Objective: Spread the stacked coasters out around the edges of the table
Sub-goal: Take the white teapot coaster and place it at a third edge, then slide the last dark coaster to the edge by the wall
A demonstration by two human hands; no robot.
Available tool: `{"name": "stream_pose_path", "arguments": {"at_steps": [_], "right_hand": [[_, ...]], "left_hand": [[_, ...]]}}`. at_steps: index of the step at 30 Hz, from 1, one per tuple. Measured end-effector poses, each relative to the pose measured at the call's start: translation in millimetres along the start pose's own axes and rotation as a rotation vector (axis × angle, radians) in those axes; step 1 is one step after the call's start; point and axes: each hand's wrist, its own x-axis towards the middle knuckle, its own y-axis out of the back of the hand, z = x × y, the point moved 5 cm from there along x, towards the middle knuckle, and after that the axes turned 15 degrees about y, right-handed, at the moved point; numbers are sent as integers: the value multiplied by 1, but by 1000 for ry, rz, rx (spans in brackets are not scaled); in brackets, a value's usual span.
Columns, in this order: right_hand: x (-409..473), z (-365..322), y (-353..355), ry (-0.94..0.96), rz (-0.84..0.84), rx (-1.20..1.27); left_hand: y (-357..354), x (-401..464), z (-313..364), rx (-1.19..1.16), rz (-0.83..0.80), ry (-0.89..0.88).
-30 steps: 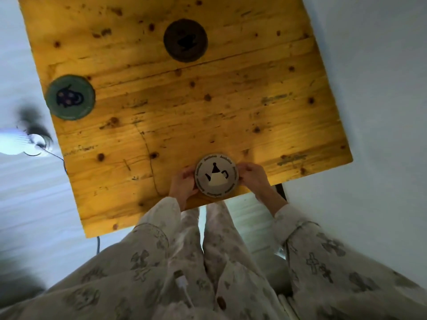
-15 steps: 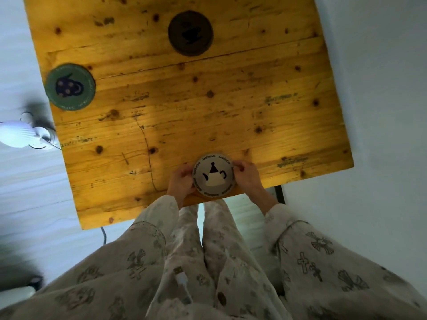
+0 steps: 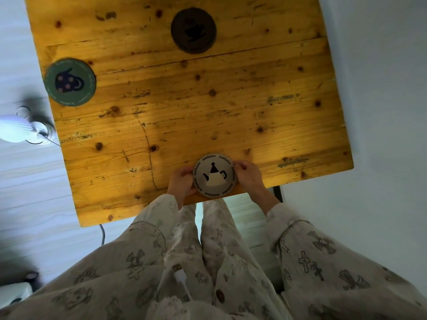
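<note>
Left hand (image 3: 181, 184) and right hand (image 3: 248, 174), fingers curled, grip clamped on the teapot coaster (image 3: 214, 174) at the table (image 3: 184, 107) edge

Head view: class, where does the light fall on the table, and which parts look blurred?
Head view: a warm bright band crosses the table near the pale coaster; the far green coaster is dimmer and soft; the white lamp at the left edge is blurred, with a dark shadow beside it.
</note>
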Motion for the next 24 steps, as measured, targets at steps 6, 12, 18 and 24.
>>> {"name": "stream_pose_path", "arguments": {"at_steps": [6, 12, 18, 24], "right_hand": [[1, -5, 4, -12, -19, -70], [33, -36, 21, 75, -39, -139], [102, -116, 32, 287, 6, -242], [187, -198, 27, 481, 94, -339]], "left_hand": [[4, -1, 12, 348, 59, -78], [16, -8, 72, 784, 253, -407], [19, -4, 180, 1018, 478, -696], [21, 32, 273, 1426, 569, -647]]}}
